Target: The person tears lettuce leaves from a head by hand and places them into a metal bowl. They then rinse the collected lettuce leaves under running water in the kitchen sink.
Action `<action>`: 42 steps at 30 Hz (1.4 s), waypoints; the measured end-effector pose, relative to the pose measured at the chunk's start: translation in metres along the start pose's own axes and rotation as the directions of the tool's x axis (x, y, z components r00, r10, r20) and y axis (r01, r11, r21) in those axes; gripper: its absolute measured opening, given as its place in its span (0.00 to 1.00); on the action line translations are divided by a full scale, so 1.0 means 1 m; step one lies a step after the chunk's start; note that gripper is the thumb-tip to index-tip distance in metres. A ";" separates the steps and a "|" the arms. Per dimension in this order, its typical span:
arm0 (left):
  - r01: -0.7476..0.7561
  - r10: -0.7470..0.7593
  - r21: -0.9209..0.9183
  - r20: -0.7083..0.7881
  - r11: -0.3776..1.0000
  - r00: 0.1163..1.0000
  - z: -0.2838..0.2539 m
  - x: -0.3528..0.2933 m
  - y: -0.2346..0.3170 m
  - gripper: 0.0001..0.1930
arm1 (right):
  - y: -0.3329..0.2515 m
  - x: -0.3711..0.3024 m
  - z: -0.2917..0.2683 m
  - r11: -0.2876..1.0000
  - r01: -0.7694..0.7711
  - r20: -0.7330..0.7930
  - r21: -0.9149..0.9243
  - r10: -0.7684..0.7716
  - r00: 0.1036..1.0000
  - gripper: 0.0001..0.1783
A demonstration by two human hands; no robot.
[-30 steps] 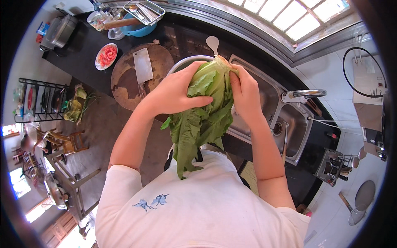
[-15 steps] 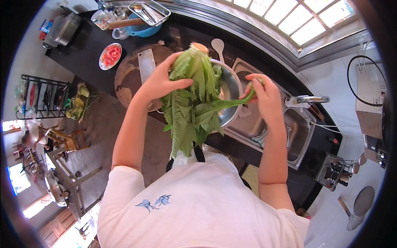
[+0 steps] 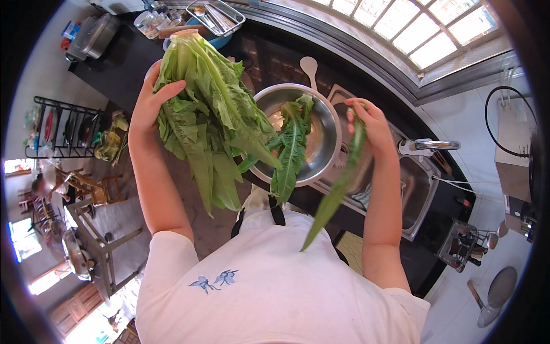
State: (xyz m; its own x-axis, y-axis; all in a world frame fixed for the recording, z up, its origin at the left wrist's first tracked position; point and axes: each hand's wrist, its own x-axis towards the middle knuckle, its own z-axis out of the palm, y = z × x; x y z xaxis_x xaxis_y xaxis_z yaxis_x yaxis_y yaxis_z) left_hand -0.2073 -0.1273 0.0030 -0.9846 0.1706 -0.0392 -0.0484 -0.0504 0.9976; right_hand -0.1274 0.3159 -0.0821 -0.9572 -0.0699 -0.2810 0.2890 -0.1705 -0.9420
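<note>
While left fingers [image 3: 171,89] clasp ruffled lettuce [image 3: 200,109], right fingers [image 3: 361,104] pinch slender leaf [image 3: 335,198], metal bowl [image 3: 325,143] between.

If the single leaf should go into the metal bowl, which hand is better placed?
Probably the right hand: it holds the single leaf just to the right of the metal bowl. The left hand is occupied with the leafy green head, farther off on the bowl's left.

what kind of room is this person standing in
It looks like a kitchen, probably in a home: there is a metal sink with a curved faucet, a steel bowl holding leafy greens, and a rack of utensils.
</note>
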 end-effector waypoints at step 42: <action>-0.276 -0.028 0.636 0.425 0.721 0.905 0.178 -0.020 0.009 0.36 | -0.041 -0.019 0.107 0.460 0.344 -0.025 -0.818 -0.627 0.779 0.21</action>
State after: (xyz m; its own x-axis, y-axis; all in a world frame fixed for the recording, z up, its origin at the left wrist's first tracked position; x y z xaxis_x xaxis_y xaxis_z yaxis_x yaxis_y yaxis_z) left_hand -0.1577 0.0437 0.0226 -0.8181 0.5738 -0.0387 0.3440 0.5421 0.7667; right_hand -0.1190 0.2186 -0.0186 -0.9271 0.0766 0.3669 -0.2113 0.7017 -0.6804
